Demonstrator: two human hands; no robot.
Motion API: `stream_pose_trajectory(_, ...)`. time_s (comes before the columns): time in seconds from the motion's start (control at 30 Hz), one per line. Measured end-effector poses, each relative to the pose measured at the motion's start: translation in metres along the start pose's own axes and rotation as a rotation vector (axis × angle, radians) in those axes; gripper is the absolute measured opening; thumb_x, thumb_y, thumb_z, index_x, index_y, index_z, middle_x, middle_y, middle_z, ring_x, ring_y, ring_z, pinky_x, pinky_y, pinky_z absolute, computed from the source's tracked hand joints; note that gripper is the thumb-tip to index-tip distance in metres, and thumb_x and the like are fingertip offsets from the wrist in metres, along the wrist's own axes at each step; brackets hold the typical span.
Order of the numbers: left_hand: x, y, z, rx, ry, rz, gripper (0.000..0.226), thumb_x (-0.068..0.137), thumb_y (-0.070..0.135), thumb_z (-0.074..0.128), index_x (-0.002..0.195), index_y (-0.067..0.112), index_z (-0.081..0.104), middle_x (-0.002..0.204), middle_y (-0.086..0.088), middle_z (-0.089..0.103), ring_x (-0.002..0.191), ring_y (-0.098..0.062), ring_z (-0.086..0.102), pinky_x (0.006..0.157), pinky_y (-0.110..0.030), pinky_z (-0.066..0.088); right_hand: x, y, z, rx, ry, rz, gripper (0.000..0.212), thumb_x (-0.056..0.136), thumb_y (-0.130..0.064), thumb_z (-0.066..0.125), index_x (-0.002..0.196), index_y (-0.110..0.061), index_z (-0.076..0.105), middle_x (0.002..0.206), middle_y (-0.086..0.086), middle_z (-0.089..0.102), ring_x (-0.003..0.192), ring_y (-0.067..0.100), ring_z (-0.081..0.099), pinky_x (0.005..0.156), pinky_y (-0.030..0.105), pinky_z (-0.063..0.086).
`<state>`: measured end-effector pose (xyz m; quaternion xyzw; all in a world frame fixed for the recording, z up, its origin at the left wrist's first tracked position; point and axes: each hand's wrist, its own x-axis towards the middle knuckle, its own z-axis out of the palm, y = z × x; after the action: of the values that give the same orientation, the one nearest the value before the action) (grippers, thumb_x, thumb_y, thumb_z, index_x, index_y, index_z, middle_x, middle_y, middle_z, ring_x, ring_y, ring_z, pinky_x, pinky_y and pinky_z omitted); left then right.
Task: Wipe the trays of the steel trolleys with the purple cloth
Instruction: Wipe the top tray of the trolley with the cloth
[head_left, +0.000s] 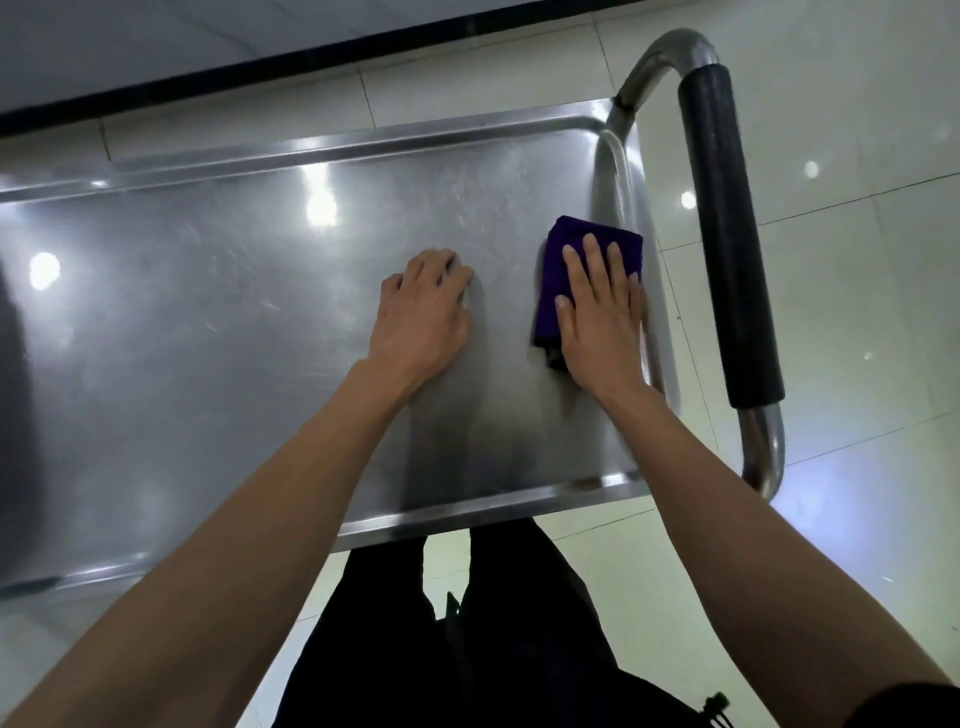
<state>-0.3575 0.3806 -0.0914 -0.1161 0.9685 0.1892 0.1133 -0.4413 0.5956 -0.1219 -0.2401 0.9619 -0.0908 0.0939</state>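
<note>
The steel trolley's top tray (218, 332) fills the middle of the view, shiny and scratched, with a raised rim. A folded purple cloth (558, 270) lies on the tray close to its right rim. My right hand (597, 317) presses flat on the cloth with straight fingers. To the left of it, my left hand (423, 312) rests on the bare steel, palm down, its fingertips bent against the surface. It holds nothing.
The trolley's handle (727, 234), a steel tube with a black foam grip, arches past the tray's right end. Pale floor tiles (857, 312) surround the trolley, and a dark skirting line (208, 85) runs along the wall behind. My dark trousers (498, 649) stand at the near rim.
</note>
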Motion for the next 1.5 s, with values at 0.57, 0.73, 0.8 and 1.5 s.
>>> stream_pose_trajectory(0.57,-0.112,-0.145,-0.007,0.023,0.143,-0.230,0.039,0.088,0.011,0.052,0.126,0.012,0.063,0.134,-0.008,0.052,0.131,-0.030,0.041,0.098,-0.051,0.038,-0.024,-0.181,0.049,-0.019,-0.097,-0.191,0.056,0.106,-0.034,0.026,0.159,-0.024,0.010,0.167,0.001,0.003,0.154,0.024,-0.004,0.124,0.050,0.007)
stream_pose_trajectory(0.73,-0.119,-0.156,-0.009,0.036,0.084,-0.162,0.045,0.089,0.015,0.058,0.134,0.014,0.056,0.144,-0.007,0.046,0.137,-0.027,0.039,0.107,-0.050,0.035,-0.042,-0.230,0.063,-0.020,-0.125,-0.273,0.058,0.104,-0.034,0.027,0.159,-0.024,0.010,0.167,0.001,0.004,0.154,0.023,-0.003,0.124,0.050,0.008)
stream_pose_trajectory(0.8,-0.121,-0.157,-0.009,0.023,0.101,-0.148,0.043,0.091,0.016,0.056,0.134,0.015,0.056,0.142,-0.006,0.048,0.135,-0.025,0.042,0.105,-0.047,0.036,-0.052,-0.236,0.066,-0.017,-0.135,-0.293,0.058,0.105,-0.033,0.029,0.159,-0.024,0.011,0.167,0.000,0.004,0.154,0.022,-0.003,0.124,0.049,0.007)
stream_pose_trajectory(1.5,-0.067,-0.014,0.019,0.048,0.093,-0.046,0.037,0.094,0.021,0.049,0.130,0.016,0.056,0.140,-0.004,0.049,0.136,-0.025,0.038,0.106,-0.047,0.035,-0.060,-0.056,0.021,0.055,-0.089,-0.150,0.056,0.104,-0.032,0.027,0.158,-0.024,0.016,0.167,0.000,0.009,0.154,0.019,-0.001,0.124,0.047,0.006)
